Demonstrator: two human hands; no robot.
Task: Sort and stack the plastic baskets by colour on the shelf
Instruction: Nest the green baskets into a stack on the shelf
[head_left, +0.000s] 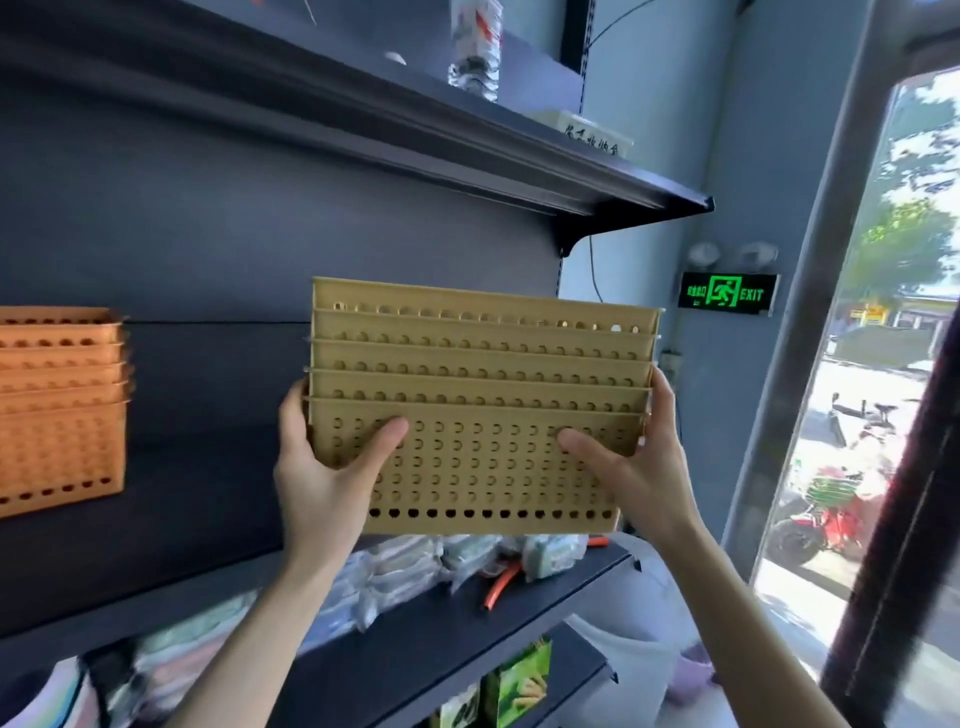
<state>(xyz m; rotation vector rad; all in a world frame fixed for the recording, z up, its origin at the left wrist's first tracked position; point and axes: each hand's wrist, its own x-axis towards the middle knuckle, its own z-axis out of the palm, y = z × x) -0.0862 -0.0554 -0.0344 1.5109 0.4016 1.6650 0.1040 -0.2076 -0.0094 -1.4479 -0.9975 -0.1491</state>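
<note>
A nested stack of several tan perforated plastic baskets (483, 374) is held up in front of the dark shelf (171, 499), its long side facing me. My left hand (327, 478) grips the stack's left end, thumb across the front wall. My right hand (634, 467) grips the right end the same way. A second nested stack of orange baskets (57, 405) stands on the shelf at the far left, partly cut off by the frame edge. The two stacks are well apart.
An upper shelf (467, 156) overhangs the baskets and carries a white box and wrapped items. Packaged goods and an orange-handled tool (498, 582) lie on the shelf below. A lit exit sign (727, 293) and a glass door are to the right.
</note>
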